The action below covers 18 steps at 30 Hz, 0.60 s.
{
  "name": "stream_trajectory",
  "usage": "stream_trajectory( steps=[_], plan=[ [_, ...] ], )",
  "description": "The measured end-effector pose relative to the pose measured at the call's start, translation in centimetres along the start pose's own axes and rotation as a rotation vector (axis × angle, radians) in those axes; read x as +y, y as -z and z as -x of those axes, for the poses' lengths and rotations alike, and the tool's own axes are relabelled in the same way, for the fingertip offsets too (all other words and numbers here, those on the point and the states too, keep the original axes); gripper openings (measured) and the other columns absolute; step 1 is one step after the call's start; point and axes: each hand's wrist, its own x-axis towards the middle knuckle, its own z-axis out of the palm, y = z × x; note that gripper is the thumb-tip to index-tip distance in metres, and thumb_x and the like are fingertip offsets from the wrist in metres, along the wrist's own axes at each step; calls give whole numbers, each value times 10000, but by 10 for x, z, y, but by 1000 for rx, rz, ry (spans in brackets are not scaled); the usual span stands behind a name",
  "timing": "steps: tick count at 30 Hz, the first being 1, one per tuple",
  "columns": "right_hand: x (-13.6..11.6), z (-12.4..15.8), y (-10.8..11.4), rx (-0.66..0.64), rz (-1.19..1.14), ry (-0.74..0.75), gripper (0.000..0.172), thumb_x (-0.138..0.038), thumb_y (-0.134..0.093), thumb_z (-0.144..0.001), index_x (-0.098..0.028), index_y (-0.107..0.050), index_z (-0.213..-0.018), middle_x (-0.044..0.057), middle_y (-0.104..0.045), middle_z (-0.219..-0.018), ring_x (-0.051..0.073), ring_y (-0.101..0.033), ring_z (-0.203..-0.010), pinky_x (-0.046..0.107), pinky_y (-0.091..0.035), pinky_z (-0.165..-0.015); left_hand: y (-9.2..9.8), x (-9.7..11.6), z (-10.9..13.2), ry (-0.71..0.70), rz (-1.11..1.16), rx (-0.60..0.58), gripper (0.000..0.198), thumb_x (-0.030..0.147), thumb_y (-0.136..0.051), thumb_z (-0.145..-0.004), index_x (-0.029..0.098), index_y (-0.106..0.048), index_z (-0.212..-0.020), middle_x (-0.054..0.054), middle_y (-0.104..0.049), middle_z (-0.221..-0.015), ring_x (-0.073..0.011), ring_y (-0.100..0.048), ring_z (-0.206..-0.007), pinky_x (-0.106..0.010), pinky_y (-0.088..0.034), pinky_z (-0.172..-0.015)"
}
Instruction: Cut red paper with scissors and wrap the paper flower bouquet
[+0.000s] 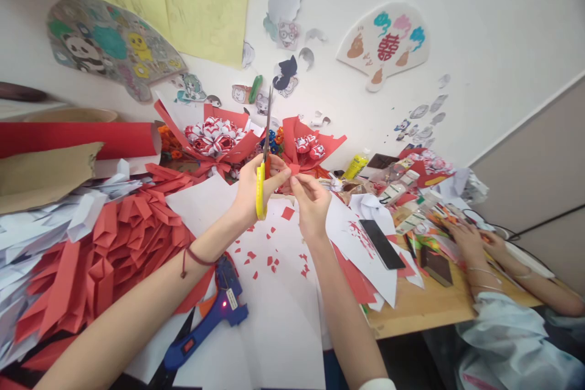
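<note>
Yellow-handled scissors [260, 192] hang on my left hand [249, 186], their blades pointing up and apart from the paper. The fingertips of that hand also meet a small piece of red paper [295, 169]. My right hand [313, 202] pinches the same piece from the other side, fingers closed. Below the hands, a red paper square [287, 213] and several small red scraps [273, 263] lie on white sheets [278, 329]. A blue hot glue gun [205, 323] with a lit red light rests under my left forearm.
Folded red paper pieces [132, 237] and white ones [86, 213] are heaped at left. Two red-wrapped paper bouquets [214, 137] stand against the wall. A black phone [381, 245] lies at right. Farther right, a co-worker's hands [468, 241] rest over the cluttered wooden table [420, 311].
</note>
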Motion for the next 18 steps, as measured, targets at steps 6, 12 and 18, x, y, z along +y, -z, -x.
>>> stream_trajectory(
  steps=[6, 12, 18],
  plan=[
    [-4, -4, 5, 23, 22, 45, 186, -358, -690, -808, -191, -654, -879, 12, -730, -781, 155, -688, -685, 309, -588, -701, 22, 15, -15, -66, -342, -155, 339, 495, -638, -797, 163, -574, -824, -1, -551, -697, -120, -488, -612, -246, -383, -580],
    [-9, -10, 13, 28, 42, 56, 203, -387, -663, -829, -197, -624, -888, 14, -718, -772, 153, -680, -672, 321, -587, -708, 71, 26, -39, -217, -974, -426, 410, 579, -597, -780, 185, -504, -844, -20, -542, -756, -153, -477, -623, -258, -313, -549],
    [-11, -13, 18, 71, 107, 126, 162, -343, -705, -782, -193, -669, -830, 31, -706, -874, 180, -688, -844, 338, -568, -840, 71, 28, -33, -159, -1067, -589, 469, 624, -564, -802, 182, -565, -959, -56, -639, -883, -194, -578, -719, -261, -357, -606]
  ],
)
